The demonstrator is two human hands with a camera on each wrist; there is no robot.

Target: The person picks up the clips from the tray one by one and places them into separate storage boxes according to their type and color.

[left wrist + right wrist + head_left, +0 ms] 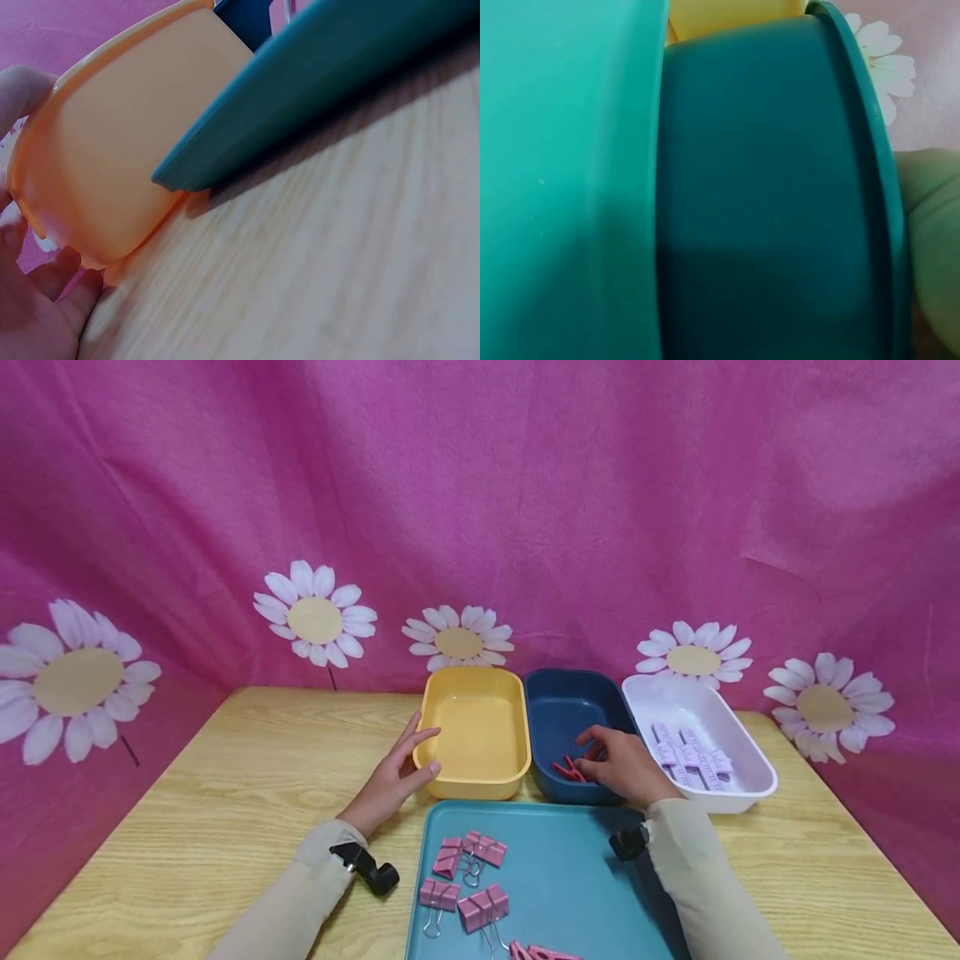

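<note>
My left hand (390,781) is at the left side of the yellow bin (523,739), fingers spread, with fingertips over or at its rim. In the left wrist view, fingers (26,94) lie along the bin's edge. My right hand (626,764) reaches over the near right part of the navy blue bin (566,702). Its index finger and thumb stand apart beside red clothespins (567,768) low in that bin; whether the thumb touches one is hard to see. The right wrist view shows the bin's outer wall (772,180) and part of the hand (937,240), but no fingertips.
A teal tray (570,868) in front of the bins bears several pink binder clips (483,907) and pink clothespins (543,952). The white bin (757,781) at right contains lilac, ruler-marked caliper-like pieces (686,756). Behind the wooden table (225,810) hangs a pink flowered cloth (480,510).
</note>
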